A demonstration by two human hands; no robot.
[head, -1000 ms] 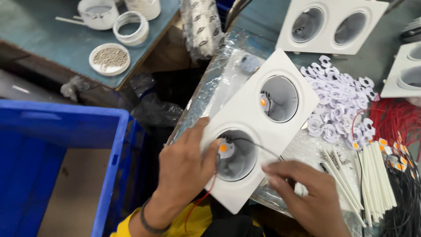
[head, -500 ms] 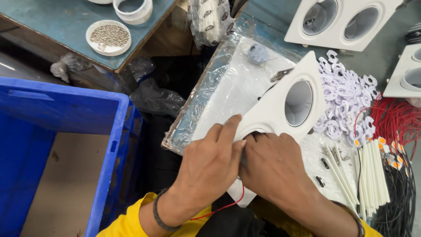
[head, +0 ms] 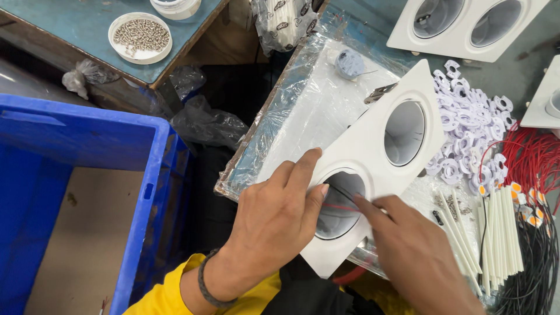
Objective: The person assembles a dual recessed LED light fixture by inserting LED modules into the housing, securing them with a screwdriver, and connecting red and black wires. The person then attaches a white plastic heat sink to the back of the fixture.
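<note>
Change: against the earlier frame, both hands have drawn apart and uncover the near opening of the white twin-ring housing (head: 373, 169); the housing lies at much the same angle.
Left hand: left hand (head: 274, 224) rests flat on the near end of the housing, thumb at the rim of the near opening, pinning the part down; it grasps nothing.
Right hand: right hand (head: 408, 245) reaches its forefinger into that opening, touching thin red and black wires (head: 341, 204); whether it pinches them cannot be told.
Housing: lies diagonally on a plastic-wrapped board (head: 303, 111), which gives a flat rest.
Beyond the housing's far end: pile of white plastic rings (head: 472, 122).
Right of housing: white sleeves (head: 496, 233), red wires (head: 534, 160).
Left of housing: blue crate (head: 87, 175); farther up, dish of screws (head: 140, 36).
Obstruction: the left thumb partly masks the opening.
</note>
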